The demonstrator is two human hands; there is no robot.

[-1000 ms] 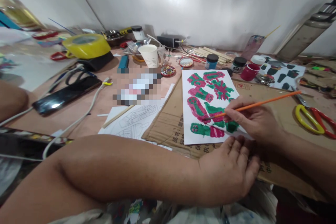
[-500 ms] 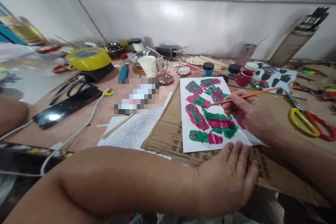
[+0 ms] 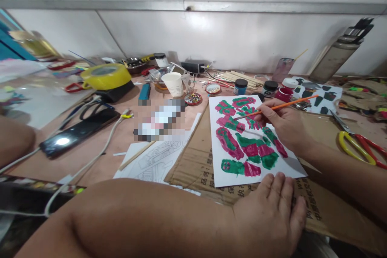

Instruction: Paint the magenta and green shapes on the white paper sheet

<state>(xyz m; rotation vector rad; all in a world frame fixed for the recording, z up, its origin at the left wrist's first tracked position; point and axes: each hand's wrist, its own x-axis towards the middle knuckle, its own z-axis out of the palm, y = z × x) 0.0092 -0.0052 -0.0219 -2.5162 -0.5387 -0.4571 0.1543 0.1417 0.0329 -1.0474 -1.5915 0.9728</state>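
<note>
Our right hand (image 3: 281, 123) pinched the orange paintbrush (image 3: 298, 101) between thumb and fingers, partway along its handle. The brush slanted over the upper half of the painted sheet (image 3: 284, 169), at about three o'clock in our view. Our left hand (image 3: 269, 209) was palm down with its fingers extended close together, at the sheet's near edge over the cardboard (image 3: 187, 165); it gripped nothing that we could see.

We judged the brush light and stiff in the handle, soft at the bristles, and best held just behind them. The sheet looked thin and easily creased, its paint perhaps wet and slippery, so its bare margins seemed the safest hold.

Our bristles pointed between eight and nine o'clock, the handle's end between two and three; we could not tell whether they touched the paper. The sheet's long axis ran from between eleven and twelve to between five and six.
</note>
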